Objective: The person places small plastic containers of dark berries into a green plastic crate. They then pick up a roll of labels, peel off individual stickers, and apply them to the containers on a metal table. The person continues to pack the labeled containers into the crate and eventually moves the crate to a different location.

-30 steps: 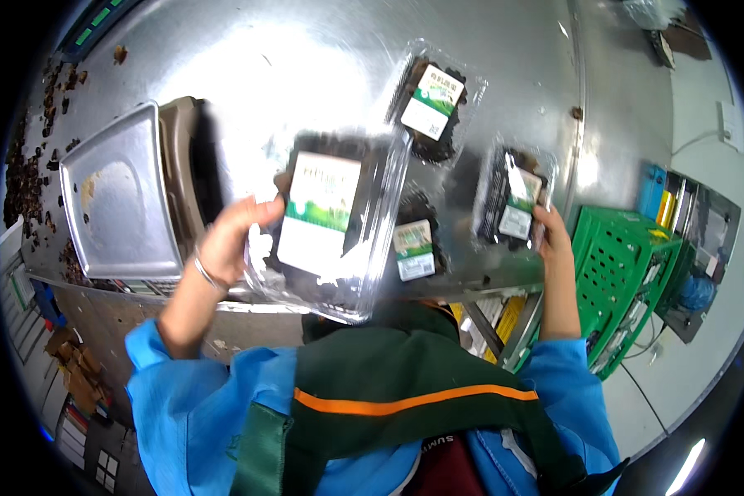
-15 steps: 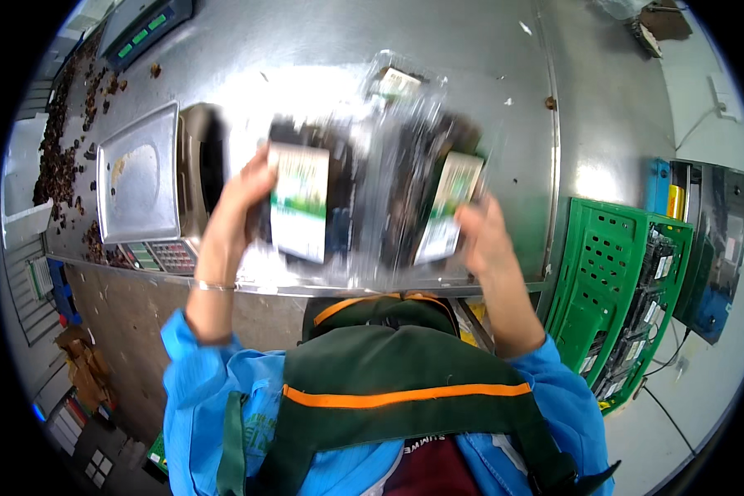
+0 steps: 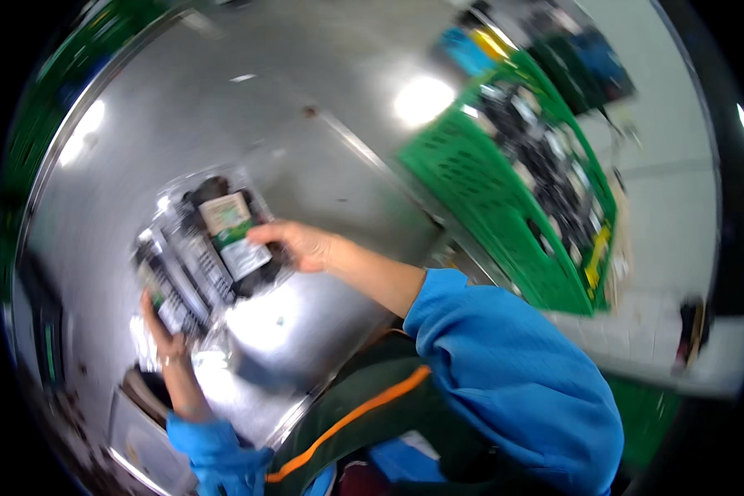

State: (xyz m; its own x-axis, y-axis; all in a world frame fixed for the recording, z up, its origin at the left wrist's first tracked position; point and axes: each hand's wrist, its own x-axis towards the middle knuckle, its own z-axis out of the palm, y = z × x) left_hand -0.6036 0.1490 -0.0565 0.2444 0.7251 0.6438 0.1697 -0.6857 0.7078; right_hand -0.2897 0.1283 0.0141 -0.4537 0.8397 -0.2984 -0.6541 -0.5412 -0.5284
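Note:
Side by side over the metal table lie clear plastic packs of dark contents. My right hand (image 3: 299, 245) grips the right-hand pack (image 3: 230, 227) by its edge, the thumb over its white, green and cream label. Against the outer side of the left-hand pack (image 3: 172, 289) my left hand (image 3: 165, 335) presses, its fingers partly hidden and blurred. The packs are squeezed together between both hands. Whether they touch the tabletop, I cannot tell.
Right of the metal table (image 3: 372, 91) a green crate (image 3: 471, 190) stands tilted, filled with similar packs. Blue and yellow items (image 3: 479, 50) lie beyond it. A scale's metal tray (image 3: 145, 438) is at the lower left. Another green crate edge (image 3: 83, 58) shows at the far left.
My view has swung to the right, bringing the green crate closer to the middle. Both hands still hold the packs, now pressed closer together. The scale has shifted to the lower left of the picture.

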